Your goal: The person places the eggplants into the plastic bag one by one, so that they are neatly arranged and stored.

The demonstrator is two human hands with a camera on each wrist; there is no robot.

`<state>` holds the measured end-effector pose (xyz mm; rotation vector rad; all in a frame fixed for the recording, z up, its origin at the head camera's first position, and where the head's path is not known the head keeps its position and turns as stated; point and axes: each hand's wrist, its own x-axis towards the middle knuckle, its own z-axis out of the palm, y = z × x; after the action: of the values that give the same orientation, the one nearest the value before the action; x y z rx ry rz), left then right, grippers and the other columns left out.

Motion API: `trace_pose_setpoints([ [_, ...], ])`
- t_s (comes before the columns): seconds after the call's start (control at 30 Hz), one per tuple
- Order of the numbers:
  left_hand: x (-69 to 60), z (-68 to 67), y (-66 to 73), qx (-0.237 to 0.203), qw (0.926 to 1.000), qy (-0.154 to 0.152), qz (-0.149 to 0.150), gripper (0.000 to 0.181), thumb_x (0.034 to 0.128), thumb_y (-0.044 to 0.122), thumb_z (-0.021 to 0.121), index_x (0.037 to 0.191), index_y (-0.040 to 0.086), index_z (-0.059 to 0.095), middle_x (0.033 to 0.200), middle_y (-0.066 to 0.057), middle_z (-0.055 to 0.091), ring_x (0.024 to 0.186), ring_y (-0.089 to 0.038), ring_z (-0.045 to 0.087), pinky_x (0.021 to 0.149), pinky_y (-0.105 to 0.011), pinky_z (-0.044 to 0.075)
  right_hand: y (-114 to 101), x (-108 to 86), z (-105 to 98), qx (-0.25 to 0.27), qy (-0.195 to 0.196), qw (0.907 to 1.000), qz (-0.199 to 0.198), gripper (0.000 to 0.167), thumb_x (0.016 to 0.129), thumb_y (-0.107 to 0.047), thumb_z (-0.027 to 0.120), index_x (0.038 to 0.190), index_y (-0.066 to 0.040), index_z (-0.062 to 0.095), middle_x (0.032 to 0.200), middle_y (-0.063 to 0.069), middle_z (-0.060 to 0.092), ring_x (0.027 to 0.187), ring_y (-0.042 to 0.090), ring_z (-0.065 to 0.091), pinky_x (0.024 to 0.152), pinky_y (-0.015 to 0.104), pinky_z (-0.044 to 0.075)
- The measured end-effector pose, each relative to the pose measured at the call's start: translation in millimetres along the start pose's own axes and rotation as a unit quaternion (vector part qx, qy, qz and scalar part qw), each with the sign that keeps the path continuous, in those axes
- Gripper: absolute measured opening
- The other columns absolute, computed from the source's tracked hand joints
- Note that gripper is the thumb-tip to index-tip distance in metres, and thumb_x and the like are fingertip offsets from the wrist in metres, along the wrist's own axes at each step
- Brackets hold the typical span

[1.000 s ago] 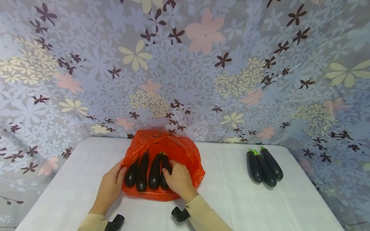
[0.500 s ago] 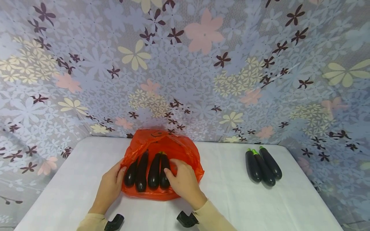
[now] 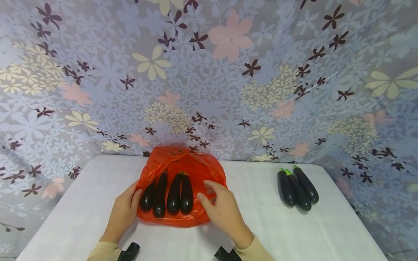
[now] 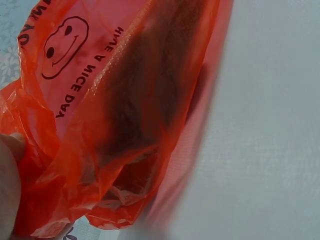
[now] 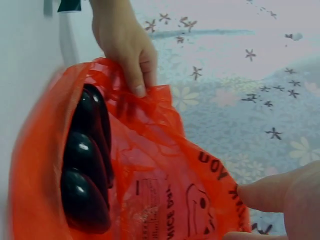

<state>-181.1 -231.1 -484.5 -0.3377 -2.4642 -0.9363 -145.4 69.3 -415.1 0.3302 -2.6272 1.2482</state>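
An orange-red plastic bag (image 3: 210, 168) lies with its mouth facing the person, several dark eggplants (image 3: 159, 199) side by side inside it. My left hand (image 3: 122, 208) pinches the bag's left edge; in the left wrist view part of that hand (image 4: 7, 185) holds crumpled plastic. At the bag's right side, my right hand (image 3: 225, 210) has its thumb and fingers spread apart, with no eggplant between them. The right wrist view shows the dark ends of the eggplants (image 5: 82, 155) in the bag's opening, and the right hand (image 5: 290, 200) beside printed plastic.
Three more eggplants (image 3: 298, 188) with green stems lie together on the right of the white-covered table (image 3: 261, 232). Behind the table hangs a flower-patterned cloth (image 3: 209, 90). Black devices (image 3: 129, 251) are worn at both wrists.
My right hand has moved right, off the rightmost eggplant in the bag, and its fingers have spread. The left hand stays at the bag's left edge.
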Motion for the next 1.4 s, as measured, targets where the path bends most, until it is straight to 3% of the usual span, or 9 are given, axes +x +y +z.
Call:
trace_pose_setpoints([
  [0.33, 0.8, -0.4, 1.4, -0.006, 1.0000, -0.002, 0.004, 0.038, 0.0985, 0.002, 0.061, 0.136, -0.004, 0.057, 0.126, -0.023, 0.066, 0.115, -0.043, 0.063, 0.098, -0.060, 0.047, 8.2, -9.4, -24.0, 0.029, 0.040, 0.9987, 0.013, 0.041, 0.093, -0.019, 0.074, 0.131, -0.008, 0.064, 0.115, -0.001, 0.070, 0.096, 0.017, 0.068, 0.078, 0.036, 0.060],
  [0.53, -0.1, 0.8, 0.1, -0.003, 1.0000, -0.006, -0.007, 0.038, 0.0986, 0.002, 0.061, 0.136, -0.003, 0.057, 0.125, -0.023, 0.066, 0.115, -0.042, 0.063, 0.099, -0.058, 0.047, 18.9, -10.6, -38.9, 0.026, 0.072, 0.9970, 0.008, 0.042, 0.091, -0.014, 0.075, 0.131, -0.007, 0.064, 0.114, 0.005, 0.072, 0.096, 0.015, 0.068, 0.076, 0.031, 0.060],
  [1.0, -0.1, 2.4, -1.5, -0.006, 1.0000, 0.001, -0.002, 0.039, 0.0984, 0.002, 0.061, 0.137, -0.002, 0.058, 0.124, -0.022, 0.067, 0.115, -0.040, 0.064, 0.099, -0.056, 0.046, 45.9, -7.7, -70.5, -0.032, 0.136, 0.9903, 0.001, 0.040, 0.092, -0.016, 0.073, 0.129, -0.004, 0.064, 0.115, 0.007, 0.073, 0.095, 0.021, 0.071, 0.075, 0.039, 0.061],
  [1.4, -0.2, 0.8, -0.3, -0.006, 1.0000, -0.003, -0.006, 0.038, 0.0990, 0.002, 0.060, 0.137, -0.003, 0.057, 0.125, -0.022, 0.067, 0.116, -0.040, 0.064, 0.099, -0.056, 0.046, 68.5, -9.3, -90.3, -0.087, 0.177, 0.9798, 0.033, 0.041, 0.095, -0.021, 0.070, 0.130, -0.001, 0.063, 0.117, 0.014, 0.071, 0.096, 0.028, 0.072, 0.076, 0.048, 0.060],
])
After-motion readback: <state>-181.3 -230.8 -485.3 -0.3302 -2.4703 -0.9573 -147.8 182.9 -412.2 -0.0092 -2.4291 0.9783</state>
